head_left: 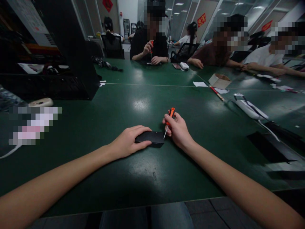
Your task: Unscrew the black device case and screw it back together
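Observation:
A flat black box lies on the green table in front of me. My left hand grips its left end, fingers along the far edge and thumb along the near side. In my right hand is a screwdriver with an orange and black handle, held between thumb and fingers. Its thin metal shaft slants down to the left, and the tip is at the box's right edge; whether it touches a screw is too small to tell.
A black cabinet stands at the left. At the right are a white power strip with cables and black flat pieces. Farther back sit an open cardboard box and several people, one directly across.

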Action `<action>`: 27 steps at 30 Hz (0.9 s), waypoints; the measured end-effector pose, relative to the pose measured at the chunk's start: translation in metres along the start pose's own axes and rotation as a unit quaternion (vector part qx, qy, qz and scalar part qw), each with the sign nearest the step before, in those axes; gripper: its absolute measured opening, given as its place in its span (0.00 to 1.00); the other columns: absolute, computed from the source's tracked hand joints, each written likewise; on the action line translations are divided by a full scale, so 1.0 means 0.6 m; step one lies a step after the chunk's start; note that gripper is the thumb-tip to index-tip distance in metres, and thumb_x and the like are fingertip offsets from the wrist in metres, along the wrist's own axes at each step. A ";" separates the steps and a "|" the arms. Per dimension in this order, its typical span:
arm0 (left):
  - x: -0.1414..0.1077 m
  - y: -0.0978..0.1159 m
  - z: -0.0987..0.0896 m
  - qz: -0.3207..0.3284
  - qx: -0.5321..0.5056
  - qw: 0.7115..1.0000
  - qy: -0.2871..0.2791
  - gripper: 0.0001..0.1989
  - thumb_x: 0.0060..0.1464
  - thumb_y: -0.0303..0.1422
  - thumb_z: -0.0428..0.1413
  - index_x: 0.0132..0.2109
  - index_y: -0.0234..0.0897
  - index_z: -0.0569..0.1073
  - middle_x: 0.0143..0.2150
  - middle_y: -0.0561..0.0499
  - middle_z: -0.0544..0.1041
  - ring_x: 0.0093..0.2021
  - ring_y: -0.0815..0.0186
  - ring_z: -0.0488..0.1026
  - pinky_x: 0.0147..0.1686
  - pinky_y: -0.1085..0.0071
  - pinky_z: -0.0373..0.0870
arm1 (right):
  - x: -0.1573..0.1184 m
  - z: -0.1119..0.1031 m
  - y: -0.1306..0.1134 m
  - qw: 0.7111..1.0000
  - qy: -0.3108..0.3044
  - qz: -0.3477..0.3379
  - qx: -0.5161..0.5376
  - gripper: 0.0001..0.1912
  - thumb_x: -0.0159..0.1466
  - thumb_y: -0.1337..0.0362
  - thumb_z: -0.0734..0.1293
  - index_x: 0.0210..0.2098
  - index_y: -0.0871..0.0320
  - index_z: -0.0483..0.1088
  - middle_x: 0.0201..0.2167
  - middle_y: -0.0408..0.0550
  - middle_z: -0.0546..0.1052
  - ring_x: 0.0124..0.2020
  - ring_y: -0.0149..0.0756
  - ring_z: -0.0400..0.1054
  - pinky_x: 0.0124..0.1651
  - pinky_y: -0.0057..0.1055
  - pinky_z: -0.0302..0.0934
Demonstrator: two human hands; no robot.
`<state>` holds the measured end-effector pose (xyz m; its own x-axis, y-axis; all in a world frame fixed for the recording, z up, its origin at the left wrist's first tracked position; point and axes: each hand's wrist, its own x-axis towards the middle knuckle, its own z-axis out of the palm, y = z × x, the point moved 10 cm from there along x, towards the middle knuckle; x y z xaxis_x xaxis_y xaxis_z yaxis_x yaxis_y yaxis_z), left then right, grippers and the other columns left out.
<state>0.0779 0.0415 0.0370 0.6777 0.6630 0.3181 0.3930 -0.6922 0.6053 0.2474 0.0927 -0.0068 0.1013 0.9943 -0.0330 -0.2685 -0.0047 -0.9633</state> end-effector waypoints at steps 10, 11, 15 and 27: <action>0.001 0.001 -0.002 -0.010 0.004 1.000 -0.008 0.18 0.65 0.40 0.57 0.57 0.36 0.73 0.52 0.43 0.79 0.50 0.57 0.77 0.51 0.63 0.73 | 0.014 -0.021 -0.054 0.994 0.015 -0.096 -0.045 0.44 0.55 0.52 0.75 0.64 0.53 0.52 0.22 0.30 0.73 0.11 0.26 0.61 0.12 0.21 0.52; 0.000 0.002 -0.001 -0.008 0.002 1.000 -0.010 0.18 0.65 0.40 0.57 0.57 0.36 0.73 0.52 0.43 0.79 0.50 0.57 0.77 0.51 0.63 0.72 | 0.016 -0.028 -0.060 0.993 0.028 -0.109 -0.043 0.43 0.56 0.52 0.74 0.64 0.52 0.52 0.22 0.30 0.73 0.11 0.26 0.61 0.12 0.21 0.52; -0.001 0.002 0.000 0.003 0.000 1.000 -0.010 0.18 0.65 0.39 0.57 0.57 0.36 0.72 0.52 0.43 0.79 0.50 0.57 0.77 0.51 0.63 0.72 | 0.021 -0.044 -0.066 0.989 0.055 -0.130 -0.036 0.42 0.56 0.53 0.74 0.63 0.52 0.53 0.23 0.30 0.73 0.12 0.25 0.62 0.12 0.21 0.53; 0.000 0.003 0.002 0.005 0.000 1.000 -0.013 0.18 0.66 0.40 0.56 0.58 0.36 0.72 0.53 0.43 0.79 0.51 0.56 0.77 0.53 0.62 0.72 | 0.016 -0.039 -0.046 0.991 0.058 -0.115 -0.031 0.39 0.57 0.51 0.75 0.61 0.51 0.54 0.24 0.31 0.72 0.13 0.24 0.61 0.14 0.21 0.54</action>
<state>0.0794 0.0400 0.0372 0.6980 0.6481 0.3046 0.3856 -0.6986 0.6027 0.2783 0.1001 0.0134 0.2624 0.9513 0.1619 -0.1667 0.2100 -0.9634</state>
